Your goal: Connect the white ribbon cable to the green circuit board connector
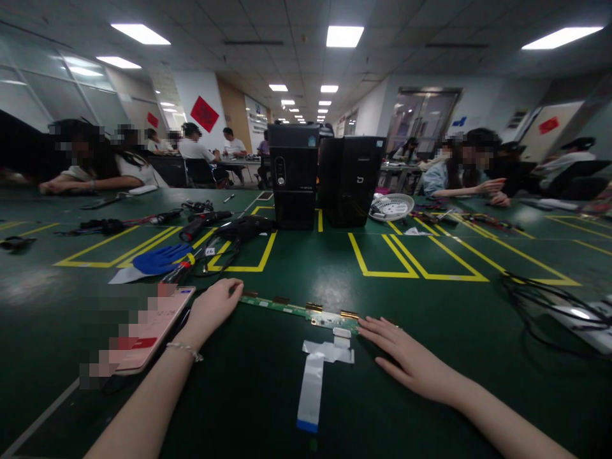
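Observation:
A long, narrow green circuit board (pixel 287 308) with copper-coloured tabs along its far edge lies on the green tabletop. At its left end, my left hand (pixel 217 303) is closed, fingertips pinched on the board's tip. My right hand (pixel 411 357) lies with fingers stretched out, their tips touching the board's right end and covering part of it. A white flat ribbon cable (pixel 312 389) with a blue end runs from a connector (pixel 342 335) on the near side towards me.
Left of my left arm lies a pink phone (pixel 143 338), with a blue glove (pixel 162 258) behind it. Two black computer towers (pixel 294 185) stand ahead, beside a white basket (pixel 399 207). Black cables (pixel 530 312) lie at the right. Other people sit around the tables.

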{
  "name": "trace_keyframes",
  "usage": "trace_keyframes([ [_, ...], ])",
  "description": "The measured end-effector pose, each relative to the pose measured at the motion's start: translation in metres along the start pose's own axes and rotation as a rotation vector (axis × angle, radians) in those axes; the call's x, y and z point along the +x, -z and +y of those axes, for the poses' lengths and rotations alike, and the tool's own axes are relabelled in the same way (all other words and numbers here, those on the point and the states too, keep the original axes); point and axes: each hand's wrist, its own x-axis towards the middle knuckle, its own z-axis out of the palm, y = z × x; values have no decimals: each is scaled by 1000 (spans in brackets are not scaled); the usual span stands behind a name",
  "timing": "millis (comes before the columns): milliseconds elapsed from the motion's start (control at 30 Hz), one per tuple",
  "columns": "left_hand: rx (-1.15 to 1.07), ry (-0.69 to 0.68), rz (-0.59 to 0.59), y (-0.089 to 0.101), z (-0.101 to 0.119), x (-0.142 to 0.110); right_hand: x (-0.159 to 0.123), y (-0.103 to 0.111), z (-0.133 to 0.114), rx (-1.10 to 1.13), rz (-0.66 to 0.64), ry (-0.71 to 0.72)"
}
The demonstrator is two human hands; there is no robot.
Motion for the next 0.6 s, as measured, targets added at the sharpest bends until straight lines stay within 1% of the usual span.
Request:
trace_keyframes([
  [233,-19,4,-16,3,4,-3,-11,-5,1,-51,-1,-35],
  [367,-17,19,-19,6,7,-4,-21,-8,2,-32,9,-96],
  [600,0,4,-1,-1,0,0,-33,-10,5,-44,12,-163],
])
